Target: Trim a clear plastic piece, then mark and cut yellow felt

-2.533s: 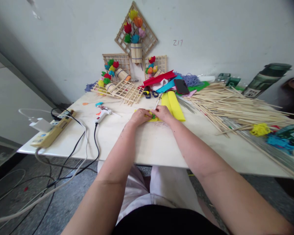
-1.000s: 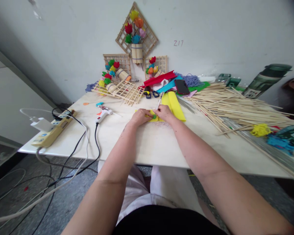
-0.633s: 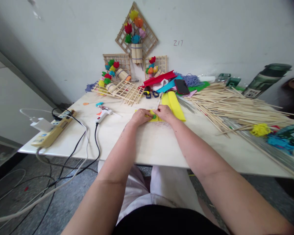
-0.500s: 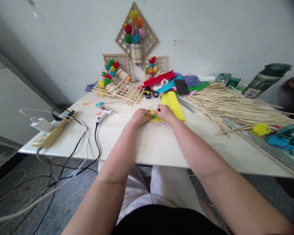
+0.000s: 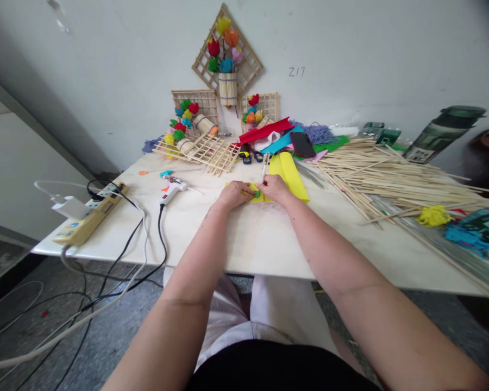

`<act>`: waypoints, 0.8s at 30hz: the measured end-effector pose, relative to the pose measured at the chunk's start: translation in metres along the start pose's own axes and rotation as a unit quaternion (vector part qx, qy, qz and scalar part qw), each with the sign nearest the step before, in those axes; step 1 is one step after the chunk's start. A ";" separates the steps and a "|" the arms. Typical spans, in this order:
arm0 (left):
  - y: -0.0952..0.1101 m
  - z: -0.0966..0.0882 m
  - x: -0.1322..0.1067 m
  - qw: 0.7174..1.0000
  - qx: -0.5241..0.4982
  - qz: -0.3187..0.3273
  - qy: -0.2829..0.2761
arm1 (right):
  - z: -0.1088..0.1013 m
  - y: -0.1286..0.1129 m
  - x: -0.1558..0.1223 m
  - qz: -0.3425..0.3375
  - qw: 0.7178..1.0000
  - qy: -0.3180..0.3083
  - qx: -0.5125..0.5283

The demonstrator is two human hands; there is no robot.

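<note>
My left hand presses its fingertips on a small green piece, holding it down on a strip of yellow crepe-like paper. Closed around a white pen, my right hand rests just to the right. The pen stands nearly upright; its tip is hidden by the fingers. Beside the right hand lies a larger folded yellow sheet. Behind the pen are dark-handled scissors.
A glue gun and a power strip with trailing cords lie at left. Stick lattices with paper flowers stand behind. To the right are many thin sticks, a phone and a tilted dark bottle.
</note>
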State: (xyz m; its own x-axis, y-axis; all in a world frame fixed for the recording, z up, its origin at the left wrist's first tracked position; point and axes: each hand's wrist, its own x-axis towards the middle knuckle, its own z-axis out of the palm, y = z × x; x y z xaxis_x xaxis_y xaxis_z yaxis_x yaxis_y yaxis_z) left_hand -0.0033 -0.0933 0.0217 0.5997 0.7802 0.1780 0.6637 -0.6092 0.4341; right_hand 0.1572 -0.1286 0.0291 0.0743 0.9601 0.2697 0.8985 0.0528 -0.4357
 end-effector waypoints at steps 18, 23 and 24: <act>0.000 0.001 0.000 1.000 -0.006 -0.008 0.005 | 0.001 0.001 0.000 0.004 1.000 0.011 0.010; 0.001 0.000 0.000 1.000 -0.001 -0.004 -0.003 | 0.001 0.003 -0.001 0.009 0.999 0.010 0.048; 0.000 0.000 0.000 1.000 -0.002 -0.002 -0.003 | 0.001 0.003 -0.001 0.012 0.998 0.008 0.060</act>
State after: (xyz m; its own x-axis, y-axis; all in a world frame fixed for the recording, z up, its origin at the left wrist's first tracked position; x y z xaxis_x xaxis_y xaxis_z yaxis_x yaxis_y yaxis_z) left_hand -0.0029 -0.0931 0.0218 0.5990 0.7821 0.1716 0.6649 -0.6053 0.4376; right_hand 0.1599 -0.1288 0.0267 0.1039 0.9569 0.2713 0.8379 0.0628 -0.5423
